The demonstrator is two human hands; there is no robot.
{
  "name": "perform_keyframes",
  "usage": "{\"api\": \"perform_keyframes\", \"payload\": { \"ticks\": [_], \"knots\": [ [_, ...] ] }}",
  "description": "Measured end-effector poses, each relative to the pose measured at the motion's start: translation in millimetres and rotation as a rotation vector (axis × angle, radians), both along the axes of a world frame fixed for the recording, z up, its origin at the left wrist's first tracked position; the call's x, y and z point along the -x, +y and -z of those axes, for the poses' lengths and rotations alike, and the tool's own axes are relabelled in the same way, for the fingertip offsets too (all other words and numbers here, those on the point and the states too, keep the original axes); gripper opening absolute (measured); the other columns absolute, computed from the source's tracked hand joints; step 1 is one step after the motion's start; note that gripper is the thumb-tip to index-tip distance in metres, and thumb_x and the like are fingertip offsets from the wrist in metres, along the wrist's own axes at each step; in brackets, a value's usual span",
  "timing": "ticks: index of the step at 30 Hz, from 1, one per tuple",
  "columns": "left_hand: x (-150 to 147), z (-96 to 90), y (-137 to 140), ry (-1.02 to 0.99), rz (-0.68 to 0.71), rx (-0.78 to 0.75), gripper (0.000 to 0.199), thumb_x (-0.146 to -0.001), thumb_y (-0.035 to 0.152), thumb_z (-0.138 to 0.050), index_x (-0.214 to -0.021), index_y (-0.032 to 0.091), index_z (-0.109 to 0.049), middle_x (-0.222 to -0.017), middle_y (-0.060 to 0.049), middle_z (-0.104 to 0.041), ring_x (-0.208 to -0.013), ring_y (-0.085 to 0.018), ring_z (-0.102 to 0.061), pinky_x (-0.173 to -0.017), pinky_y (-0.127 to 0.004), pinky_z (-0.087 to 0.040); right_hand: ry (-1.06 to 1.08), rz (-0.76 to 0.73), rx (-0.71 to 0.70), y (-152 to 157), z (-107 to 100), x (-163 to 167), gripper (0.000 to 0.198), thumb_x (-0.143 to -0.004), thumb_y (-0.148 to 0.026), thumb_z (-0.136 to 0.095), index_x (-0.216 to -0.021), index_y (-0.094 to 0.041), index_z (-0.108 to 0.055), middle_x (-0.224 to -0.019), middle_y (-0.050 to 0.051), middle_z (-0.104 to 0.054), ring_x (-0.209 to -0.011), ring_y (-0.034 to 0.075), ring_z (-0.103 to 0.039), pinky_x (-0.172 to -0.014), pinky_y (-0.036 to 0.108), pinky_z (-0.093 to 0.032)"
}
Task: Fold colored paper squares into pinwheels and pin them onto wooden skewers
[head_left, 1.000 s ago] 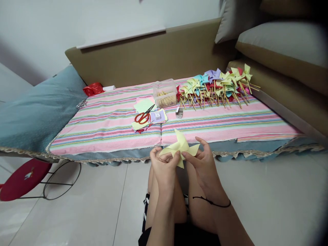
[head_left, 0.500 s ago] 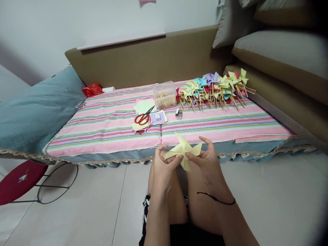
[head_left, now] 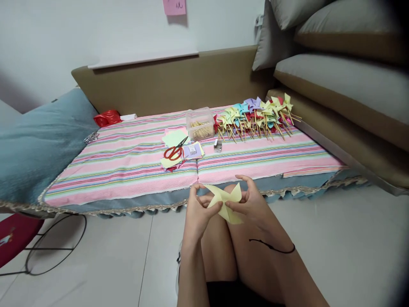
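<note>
The person's left hand (head_left: 198, 211) and right hand (head_left: 254, 204) pinch a pale-yellow paper pinwheel (head_left: 224, 197) between them, thumbs (head_left: 216, 207) near its centre; light, even pressure there should keep the blades (head_left: 237, 193) uncreased.

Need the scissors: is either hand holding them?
No, the scissors lie on papers, while the left hand and right hand hold yellow paper.

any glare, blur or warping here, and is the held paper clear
Head view: faint glare on the floor tiles, a soft shadow under the pink note; head view, right side: cushions look stretched and blurred toward a dark edge; head view, lower middle: the yellow pinwheel reads clearly in outline, though its creases look faint.
</note>
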State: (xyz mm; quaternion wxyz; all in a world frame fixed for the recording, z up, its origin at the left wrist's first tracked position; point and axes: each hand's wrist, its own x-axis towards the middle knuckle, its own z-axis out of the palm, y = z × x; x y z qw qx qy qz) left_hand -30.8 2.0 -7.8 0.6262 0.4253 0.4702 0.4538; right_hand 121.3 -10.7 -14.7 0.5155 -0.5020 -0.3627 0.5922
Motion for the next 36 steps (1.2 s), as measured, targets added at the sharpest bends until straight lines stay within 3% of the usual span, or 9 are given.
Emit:
{"api": "perform_keyframes", "payload": {
  "ticks": [9,12,15,17,20,23,28,32,36],
  "knots": [
    [0.2,6.6,5.0,-0.048,-0.182,0.001,0.056,-0.06,0.02,-0.077,-0.095,0.023,-0.033,-0.062,0.002,-0.07,-0.048,-0.01,-0.059,-0.051,-0.018,-0.042,0.106,-0.013,-0.001,7.3,-1.6,-2.5,0.1,-0.057,-0.03,-0.084,-0.137,-0.024,-0.023,-0.082,0.002,-0.074,-0.075,0.022,-0.07,-0.07,0.035,-0.054],
    [5.5,13.4,11.2,-0.055,-0.292,0.017,0.058,-0.059,0.021,-0.079,-0.096,0.023,-0.035,-0.065,0.0,-0.071,-0.053,-0.012,-0.064,-0.056,-0.021,-0.046,0.079,0.068,-0.024,17.7,6.2,-7.6,0.084,-0.062,-0.034,-0.082,-0.131,-0.023,-0.037,-0.09,0.005,-0.074,-0.081,0.02,-0.069,-0.076,0.035,-0.053],
    [10.4,22.9,20.7,-0.067,-0.399,0.043,0.059,-0.056,0.024,-0.081,-0.093,0.023,-0.035,-0.064,0.0,-0.071,-0.05,-0.013,-0.063,-0.053,-0.02,-0.044,-0.009,0.171,-0.051,39.7,23.4,-18.3,0.056,-0.067,-0.041,-0.077,-0.114,-0.02,-0.055,-0.092,0.008,-0.074,-0.08,0.02,-0.068,-0.076,0.036,-0.053],
    [12.1,30.0,28.7,-0.082,-0.484,0.053,0.06,-0.054,0.025,-0.082,-0.091,0.023,-0.036,-0.059,0.002,-0.069,-0.047,-0.013,-0.061,-0.05,-0.02,-0.043,-0.167,0.236,-0.105,63.6,37.9,-27.6,0.037,-0.072,-0.044,-0.072,-0.096,-0.017,-0.063,-0.088,0.008,-0.073,-0.08,0.021,-0.068,-0.074,0.036,-0.053],
    [12.9,40.0,41.7,-0.091,-0.54,0.084,0.061,-0.051,0.026,-0.084,-0.09,0.024,-0.036,-0.054,0.005,-0.065,-0.045,-0.013,-0.06,-0.048,-0.019,-0.041,-0.631,0.261,-0.268,114.4,57.2,-42.4,0.03,-0.083,-0.044,-0.056,-0.084,-0.016,-0.066,-0.09,0.009,-0.072,-0.085,0.023,-0.067,-0.074,0.036,-0.053],
    [13.7,48.2,53.9,-0.079,-0.551,0.119,0.061,-0.052,0.028,-0.084,-0.091,0.024,-0.037,-0.053,0.005,-0.065,-0.045,-0.013,-0.06,-0.048,-0.02,-0.042,-0.862,0.199,-0.333,175.8,67.5,-52.9,0.022,-0.083,-0.032,-0.054,-0.082,-0.016,-0.069,-0.1,0.011,-0.071,-0.095,0.024,-0.065,-0.081,0.038,-0.05],
    [18.4,63.2,71.1,-0.046,-0.603,0.176,0.063,-0.048,0.033,-0.086,-0.091,0.024,-0.039,-0.052,0.005,-0.063,-0.047,-0.015,-0.061,-0.049,-0.022,-0.044,-1.2,0.009,-0.374,264.3,70.6,-52.2,0.02,-0.079,-0.016,-0.054,-0.08,-0.016,-0.073,-0.106,0.011,-0.069,-0.112,0.024,-0.054,-0.101,0.037,-0.033],
    [26.1,79.5,85.8,-0.014,-0.625,0.173,0.066,-0.045,0.037,-0.087,-0.089,0.024,-0.039,-0.048,0.006,-0.061,-0.043,-0.014,-0.058,-0.049,-0.022,-0.044,-1.449,-0.136,-0.361,301.6,68.9,-42.5,0.018,-0.076,-0.013,-0.056,-0.07,-0.017,-0.073,-0.105,0.01,-0.069,-0.115,0.03,-0.047,-0.097,0.041,-0.03],
    [33.4,91.1,101.0,-0.01,-0.614,0.175,0.067,-0.045,0.041,-0.087,-0.088,0.024,-0.038,-0.046,0.006,-0.061,-0.037,-0.012,-0.052,-0.041,-0.019,-0.037,-1.645,-0.239,-0.345,315.9,67.1,-34.7,0.021,-0.073,-0.004,-0.053,-0.072,-0.013,-0.072,-0.098,0.016,-0.07,-0.115,0.034,-0.045,-0.093,0.045,-0.029]
  ]
}}
